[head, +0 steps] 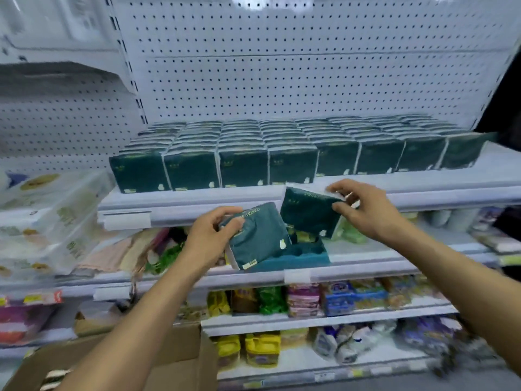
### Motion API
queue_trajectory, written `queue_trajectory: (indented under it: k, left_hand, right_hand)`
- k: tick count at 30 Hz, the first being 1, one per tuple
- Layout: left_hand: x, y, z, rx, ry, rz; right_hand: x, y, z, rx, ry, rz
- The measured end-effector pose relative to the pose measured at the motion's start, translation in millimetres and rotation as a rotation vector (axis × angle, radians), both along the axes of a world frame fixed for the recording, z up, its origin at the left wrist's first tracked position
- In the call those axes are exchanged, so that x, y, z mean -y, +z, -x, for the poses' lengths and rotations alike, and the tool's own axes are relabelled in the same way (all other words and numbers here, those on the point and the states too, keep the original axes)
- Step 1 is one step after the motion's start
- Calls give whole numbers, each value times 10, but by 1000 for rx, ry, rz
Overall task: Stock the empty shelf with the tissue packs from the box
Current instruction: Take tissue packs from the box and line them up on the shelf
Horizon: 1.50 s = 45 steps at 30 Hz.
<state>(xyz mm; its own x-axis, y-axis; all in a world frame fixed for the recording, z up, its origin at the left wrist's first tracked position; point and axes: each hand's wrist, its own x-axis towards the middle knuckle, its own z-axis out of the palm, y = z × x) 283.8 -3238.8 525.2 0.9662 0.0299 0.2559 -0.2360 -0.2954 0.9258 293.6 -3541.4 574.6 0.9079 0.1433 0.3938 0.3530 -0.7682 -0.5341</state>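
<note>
The left hand (pixel 207 241) and right hand (pixel 363 208) are each gripping a green tissue pack (pixel 255 239) before the stocked shelf (pixel 423 190).

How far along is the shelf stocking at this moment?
Mostly done: rows of packs fill the shelf back to front. In hand: the left hand and right hand each hold one pack. Left: placing those two; the box contents are hidden.

Two hands (pixel 208 238), each gripping tissue pack (pixel 258 238)
</note>
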Motion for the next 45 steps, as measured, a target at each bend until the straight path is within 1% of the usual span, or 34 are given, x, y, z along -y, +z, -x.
queue_trajectory:
  k: [3,6,8,13,17,25,30,33,35,37,38,39,40,41,43,44,45]
  left_hand:
    - [402,140,-101,29,12,22]
    - [650,201,-170,2,21,38]
    - [744,253,-233,-7,30,16]
    - [873,431,-475,40,15,-26]
    - [940,492,-645,42,17,-48]
    - [964,519,-802,17,6,-49]
    - [958,552,-853,11,-7,-16]
    - [961,588,-862,13,-25,8]
    - [956,623,-879,8,-46,20]
    - [951,661,-913,-2,-75,-7]
    - [954,682,-938,2,-91,-48]
    - [966,701,-959,12,-108,-84]
    - [994,729,-966,28,-128,-102]
    - [1030,759,-965,49,-148,-103]
    - [1132,805,-953,103,-181,-75]
    - [1204,820,-947,132,-193,-57]
    - [1268,828,-941,156,-200,-51]
  right_hand:
    - [432,248,-197,53,40,-42]
    - [739,432,-408,86,61,-82]
    - [902,497,-566,93,46,-64]
    - [1179,488,-916,107,-30,14]
    - [1141,363,-1120,105,-39,128]
    - [943,275,-1348,150,-75,134]
    - [875,255,-1401,190,-78,148]
    - [870,248,-1382,223,-127,201]
    - [855,263,-1344,280,-187,267]
    - [787,276,-1298,385,-207,321]
    - [738,286,-1268,466,-194,315]
    - [677,299,-1230,519,-165,266]
    - [600,326,-1169,493,-108,160]
    - [520,356,-1083,379,-30,14]
    - [400,399,-903,57,166,-253]
    - [400,393,-851,-63,229,-324]
    - [415,392,-799,-128,265,-369]
